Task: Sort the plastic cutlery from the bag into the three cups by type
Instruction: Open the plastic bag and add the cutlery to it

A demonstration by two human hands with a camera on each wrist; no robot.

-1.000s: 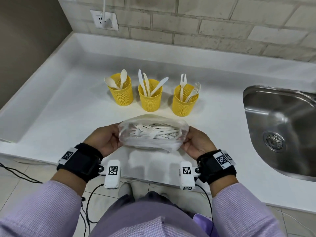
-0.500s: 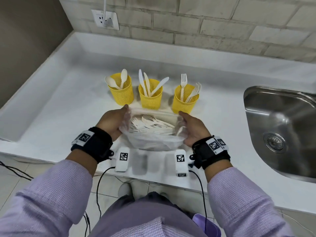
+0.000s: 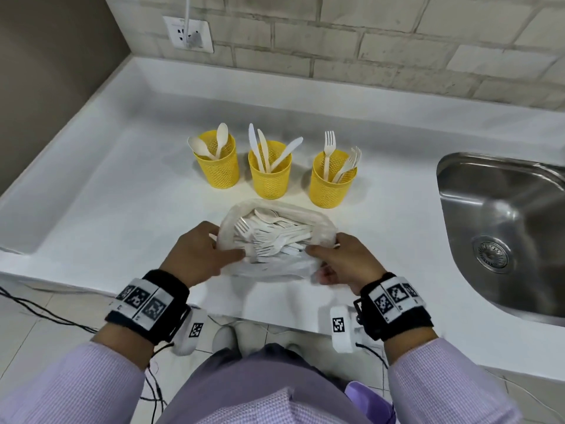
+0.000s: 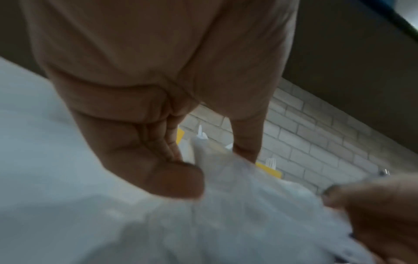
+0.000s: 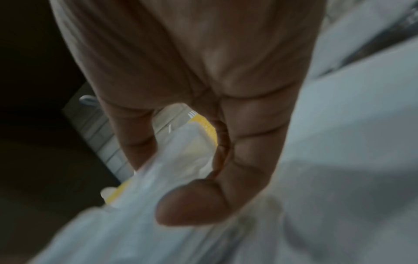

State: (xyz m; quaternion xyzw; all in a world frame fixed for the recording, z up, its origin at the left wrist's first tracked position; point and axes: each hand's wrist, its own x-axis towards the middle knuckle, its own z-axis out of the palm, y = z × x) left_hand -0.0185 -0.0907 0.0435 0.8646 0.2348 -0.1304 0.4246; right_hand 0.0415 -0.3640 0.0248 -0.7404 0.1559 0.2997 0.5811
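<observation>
Clear plastic bag [image 3: 275, 264] of white cutlery sits between our hands on the white countertop [image 3: 107, 215]: left hand [image 3: 198, 255] and right hand [image 3: 342, 261] each pinch its rolled rim, seemingly stretching the mouth open for picking. Beyond our grip stand three yellow mesh cups [image 3: 269, 179], holding spoons, knives, forks.

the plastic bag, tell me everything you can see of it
The plastic bag is thin, clear and crinkled, lying on the white counter in front of three yellow cups. Its mouth is pulled open, showing a heap of white forks and spoons inside. The left hand and right hand pinch its rim on either side.
</observation>
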